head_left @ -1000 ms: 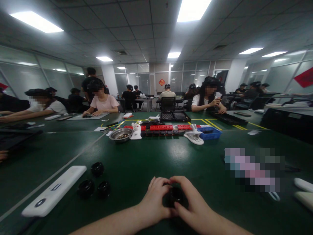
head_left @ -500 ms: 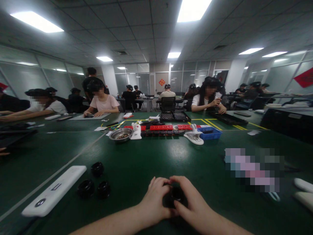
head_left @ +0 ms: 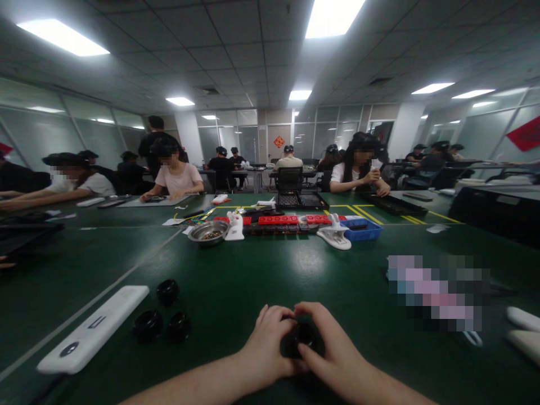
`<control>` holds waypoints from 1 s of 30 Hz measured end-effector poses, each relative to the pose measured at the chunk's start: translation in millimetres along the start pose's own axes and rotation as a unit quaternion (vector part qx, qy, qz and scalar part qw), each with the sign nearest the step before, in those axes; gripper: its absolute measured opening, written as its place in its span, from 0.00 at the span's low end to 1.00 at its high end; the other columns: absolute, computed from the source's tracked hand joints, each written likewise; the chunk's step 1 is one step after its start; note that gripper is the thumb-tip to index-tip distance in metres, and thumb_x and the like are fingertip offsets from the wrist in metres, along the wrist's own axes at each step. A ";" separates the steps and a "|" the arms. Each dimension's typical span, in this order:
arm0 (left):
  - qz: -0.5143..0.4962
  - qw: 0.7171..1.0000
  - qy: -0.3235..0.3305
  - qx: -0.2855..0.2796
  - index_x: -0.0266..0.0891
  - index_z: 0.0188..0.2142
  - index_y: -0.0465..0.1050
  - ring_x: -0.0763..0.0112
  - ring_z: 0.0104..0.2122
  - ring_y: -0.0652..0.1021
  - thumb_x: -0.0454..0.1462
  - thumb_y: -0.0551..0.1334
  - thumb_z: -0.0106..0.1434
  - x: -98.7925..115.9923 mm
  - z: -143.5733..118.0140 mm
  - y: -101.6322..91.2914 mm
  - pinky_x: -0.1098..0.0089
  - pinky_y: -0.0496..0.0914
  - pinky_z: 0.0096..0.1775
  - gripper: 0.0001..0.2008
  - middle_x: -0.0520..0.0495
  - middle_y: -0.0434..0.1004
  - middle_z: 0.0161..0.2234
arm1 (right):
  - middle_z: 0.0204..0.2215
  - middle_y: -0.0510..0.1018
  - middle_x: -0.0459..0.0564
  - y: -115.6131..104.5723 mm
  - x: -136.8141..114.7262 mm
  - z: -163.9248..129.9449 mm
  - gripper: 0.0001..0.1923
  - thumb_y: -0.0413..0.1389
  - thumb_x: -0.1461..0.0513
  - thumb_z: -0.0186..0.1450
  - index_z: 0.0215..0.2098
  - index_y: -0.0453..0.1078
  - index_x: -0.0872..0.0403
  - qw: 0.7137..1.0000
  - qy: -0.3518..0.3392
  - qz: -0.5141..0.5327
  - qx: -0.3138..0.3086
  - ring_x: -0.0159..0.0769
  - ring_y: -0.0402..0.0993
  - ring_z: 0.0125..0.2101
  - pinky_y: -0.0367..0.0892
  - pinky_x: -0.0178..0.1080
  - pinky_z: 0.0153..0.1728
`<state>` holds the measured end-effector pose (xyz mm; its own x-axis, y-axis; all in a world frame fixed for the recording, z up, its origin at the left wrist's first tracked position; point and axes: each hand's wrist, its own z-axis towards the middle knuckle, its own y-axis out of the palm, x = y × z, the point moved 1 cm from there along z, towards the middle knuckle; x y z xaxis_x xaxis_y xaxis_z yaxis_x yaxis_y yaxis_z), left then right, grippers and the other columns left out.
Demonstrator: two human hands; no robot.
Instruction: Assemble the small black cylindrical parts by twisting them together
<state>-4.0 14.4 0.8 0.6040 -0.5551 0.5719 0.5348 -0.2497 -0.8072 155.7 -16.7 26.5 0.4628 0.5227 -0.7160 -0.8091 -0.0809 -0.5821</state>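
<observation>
Both hands met low at the middle of the green table [head_left: 261, 270], close to its near edge. The left hand [head_left: 268, 343] and the right hand [head_left: 327, 351] were curled together around a small black part [head_left: 300, 336], fingers pinching it from both sides, fingertips touching above it. The part sat just over the tabletop; whether it rested on the surface could not be told.

To the left lay three black caps [head_left: 162, 315] in a loose cluster, well apart from the hands, and just beside them a long white bar [head_left: 95, 329] lying aslant toward the left edge. A pale line [head_left: 126, 275] ran across the mat past the bar. Bare green surface stretched between the caps and the left hand, and ahead of the hands as far as a metal bowl [head_left: 208, 232], a red strip [head_left: 278, 220], a white clamp [head_left: 335, 233] and a blue tray [head_left: 360, 229]. To the right, a blurred patch [head_left: 439, 292] and two white pieces [head_left: 523, 329] lay near the right edge. Other people sat at the far side.
</observation>
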 end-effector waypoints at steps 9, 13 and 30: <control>0.006 1.000 0.002 0.007 0.45 0.45 0.68 0.58 0.47 0.66 0.43 0.68 0.44 2.5 0.2 -0.5 0.51 0.48 0.55 0.27 0.47 0.66 0.45 | 0.42 0.69 0.52 4.0 1.1 -0.3 0.25 0.49 0.72 0.50 0.46 0.58 0.54 1.000 0.008 0.012 -0.023 0.39 0.66 0.43 0.62 0.43 0.45; 0.013 1.000 0.001 0.013 0.45 0.42 0.70 0.58 0.47 0.66 0.44 0.68 0.44 0.2 0.1 1.4 0.51 0.48 0.55 0.24 0.47 0.66 0.45 | 0.44 0.67 0.53 2.4 1.2 -1.4 0.27 0.51 0.72 0.49 0.48 0.57 0.54 1.000 -0.011 -0.002 -0.010 0.40 0.64 0.45 0.61 0.44 0.47; 0.010 1.000 -0.003 0.009 0.44 0.42 0.70 0.56 0.48 0.65 0.45 0.68 0.43 0.1 0.0 1.5 0.50 0.47 0.55 0.24 0.47 0.66 0.46 | 0.43 0.67 0.53 1.5 2.2 0.3 0.26 0.53 0.70 0.50 0.47 0.58 0.54 1.000 -0.001 -0.018 0.014 0.42 0.64 0.45 0.61 0.45 0.47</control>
<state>-3.2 14.0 -0.4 0.6189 -0.5550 0.5558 0.5331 -0.2229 -0.8162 155.4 -15.4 24.1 0.4913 0.5266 -0.6937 -0.8016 -0.0381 -0.5967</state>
